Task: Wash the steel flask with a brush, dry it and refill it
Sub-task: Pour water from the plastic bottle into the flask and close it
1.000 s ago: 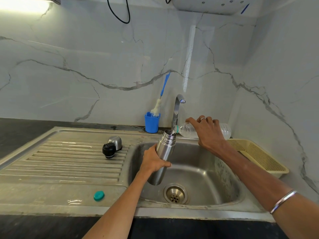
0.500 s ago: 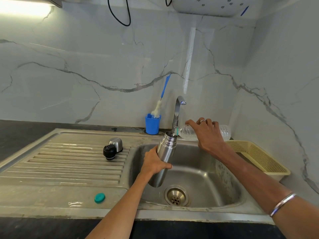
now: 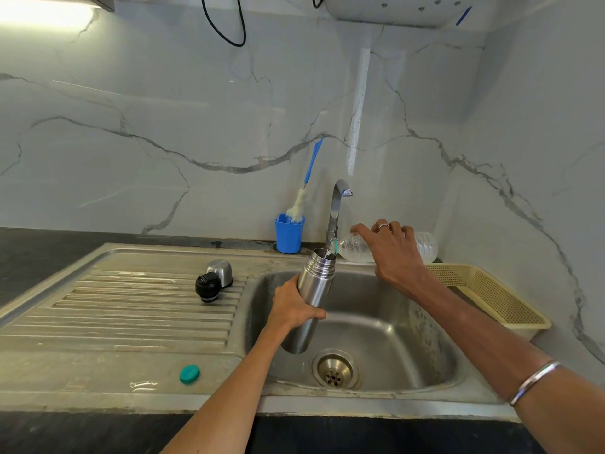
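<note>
Refill step underway; left hand (image 3: pixel 296 308) gripping steel flask (image 3: pixel 313 293), tilted over sink (image 3: pixel 435 362); right hand (image 3: pixel 391 250) holding plastic bottle (image 3: pixel 355 249), pouring into flask mouth; next likely: righting bottle, fetching stopper (image 3: pixel 208 286) from drainboard.

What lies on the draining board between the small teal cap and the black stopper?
In the head view, only bare ribbed steel draining board separates teal cap and black stopper.

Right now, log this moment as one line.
step: refill | left hand: holds steel flask over sink | right hand: tips plastic bottle into flask
</note>
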